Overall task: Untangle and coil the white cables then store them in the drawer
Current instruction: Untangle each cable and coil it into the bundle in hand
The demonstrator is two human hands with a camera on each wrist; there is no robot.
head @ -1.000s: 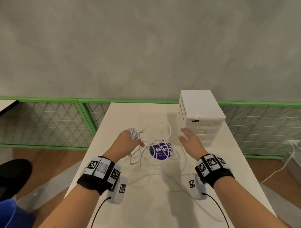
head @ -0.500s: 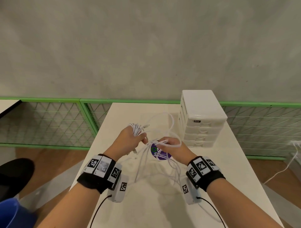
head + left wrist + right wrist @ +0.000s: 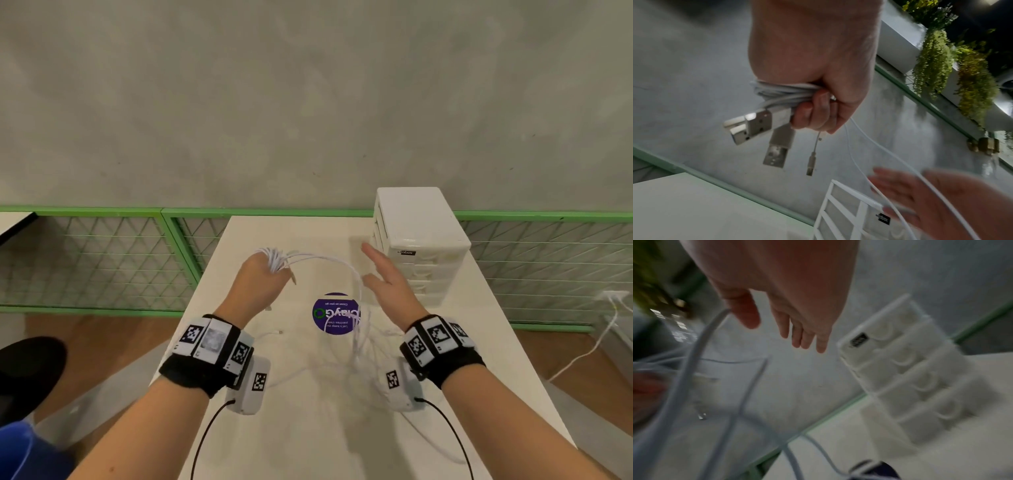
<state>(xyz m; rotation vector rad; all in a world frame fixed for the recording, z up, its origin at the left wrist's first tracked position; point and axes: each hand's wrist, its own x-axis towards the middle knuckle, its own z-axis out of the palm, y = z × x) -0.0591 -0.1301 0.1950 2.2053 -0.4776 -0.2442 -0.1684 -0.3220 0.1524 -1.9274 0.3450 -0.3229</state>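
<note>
Both forearms are bare, with no sleeves. The left hand (image 3: 260,284) and the right hand (image 3: 390,284) wear no gloves or rings. Each wrist carries a wide black fabric wristband (image 3: 191,373), and a second black fabric wristband (image 3: 455,366) sits on the right. Over each band runs a row of white rectangular plates printed with black square fiducial markers (image 3: 212,342), likewise on the right wrist (image 3: 435,337). Under each wrist hangs a white rounded plastic camera housing (image 3: 251,385) bearing its own black marker; its right counterpart (image 3: 397,385) looks alike. A thin black cable (image 3: 205,438) leaves the left housing, another thin black cable (image 3: 452,435) leaves the right.
</note>
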